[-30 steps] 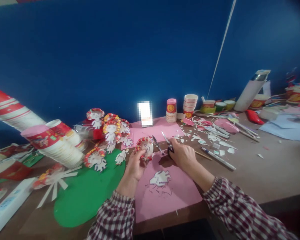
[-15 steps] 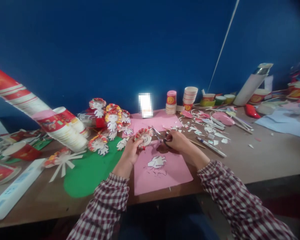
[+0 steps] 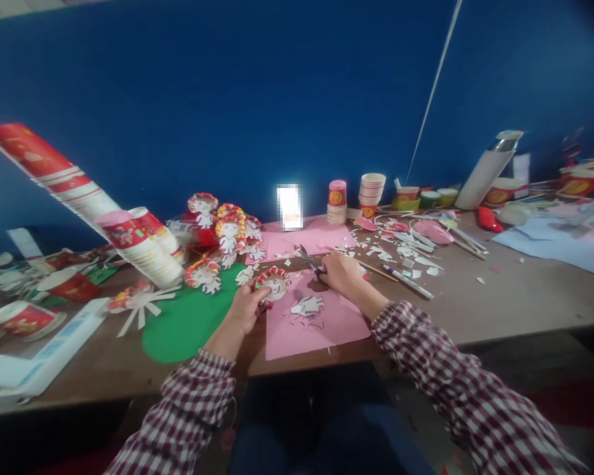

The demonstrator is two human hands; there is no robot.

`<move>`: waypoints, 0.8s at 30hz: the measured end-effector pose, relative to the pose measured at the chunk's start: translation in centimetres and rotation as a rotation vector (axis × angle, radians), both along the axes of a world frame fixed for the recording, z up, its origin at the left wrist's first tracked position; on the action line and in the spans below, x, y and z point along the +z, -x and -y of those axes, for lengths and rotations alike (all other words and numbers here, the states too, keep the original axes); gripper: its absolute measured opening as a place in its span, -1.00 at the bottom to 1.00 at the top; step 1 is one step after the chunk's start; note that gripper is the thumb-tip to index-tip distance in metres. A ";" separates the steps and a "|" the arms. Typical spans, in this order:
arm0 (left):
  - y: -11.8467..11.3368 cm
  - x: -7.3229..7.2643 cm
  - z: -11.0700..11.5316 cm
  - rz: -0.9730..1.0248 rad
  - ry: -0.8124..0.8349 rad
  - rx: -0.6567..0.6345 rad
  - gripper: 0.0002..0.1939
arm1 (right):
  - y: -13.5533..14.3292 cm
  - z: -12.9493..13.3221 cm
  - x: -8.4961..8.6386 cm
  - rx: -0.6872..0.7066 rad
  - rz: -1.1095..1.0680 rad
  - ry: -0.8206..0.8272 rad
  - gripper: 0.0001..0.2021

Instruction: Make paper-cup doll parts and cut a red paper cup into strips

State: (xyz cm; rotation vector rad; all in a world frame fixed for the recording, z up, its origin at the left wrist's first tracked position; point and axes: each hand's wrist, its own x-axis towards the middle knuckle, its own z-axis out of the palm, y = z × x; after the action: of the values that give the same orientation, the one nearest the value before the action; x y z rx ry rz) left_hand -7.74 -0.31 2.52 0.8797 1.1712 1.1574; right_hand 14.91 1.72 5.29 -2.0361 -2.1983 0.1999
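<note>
Between the thumb and fingers of my left hand (image 3: 247, 305) is a round paper face (image 3: 277, 286) with a red and white curled rim. My right hand (image 3: 341, 272) grips dark-handled scissors (image 3: 313, 262), whose blades point up and left, apart from the face. Below both hands a white paper body cutout (image 3: 307, 305) with a dark outline lies on a pink sheet (image 3: 287, 342), with thin dark scraps beside it. Several finished paper figures (image 3: 229, 227) with red and yellow rims stand or lie to the left of the hands.
A green sheet (image 3: 173, 333) lies left of the pink one. Stacked paper cups (image 3: 143, 254) lean at the left. More cups (image 3: 336, 201), a bright blurred screen (image 3: 290, 207), and a white cylinder (image 3: 485, 175) stand at the back. Scraps, a pen (image 3: 408, 282) and blue paper (image 3: 554, 237) lie right.
The view has shifted somewhat. My left hand has moved down and left with the paper face, and the scissors in my right hand are now farther from it.
</note>
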 end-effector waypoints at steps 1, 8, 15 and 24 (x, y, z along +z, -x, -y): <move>0.0 -0.1 0.2 -0.001 -0.019 -0.017 -0.62 | 0.0 -0.3 0.1 0.010 -0.014 0.030 -0.75; 0.1 -0.7 0.5 -0.048 -0.024 -0.071 -0.53 | -0.7 -2.6 0.9 0.337 -0.183 0.315 -0.83; 0.4 -0.2 0.9 -0.062 -0.020 -0.095 -0.54 | -0.2 -0.9 0.2 0.130 -0.104 0.021 -0.72; 1.2 1.8 2.7 -0.114 -0.136 -0.164 -0.64 | -1.0 -0.2 -0.5 0.172 -0.101 0.111 -0.78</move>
State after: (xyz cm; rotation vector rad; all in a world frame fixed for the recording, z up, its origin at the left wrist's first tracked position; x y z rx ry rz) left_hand -8.89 -3.05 4.33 1.1366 1.0990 1.0737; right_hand 15.95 1.88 4.83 -1.8435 -2.3462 0.4435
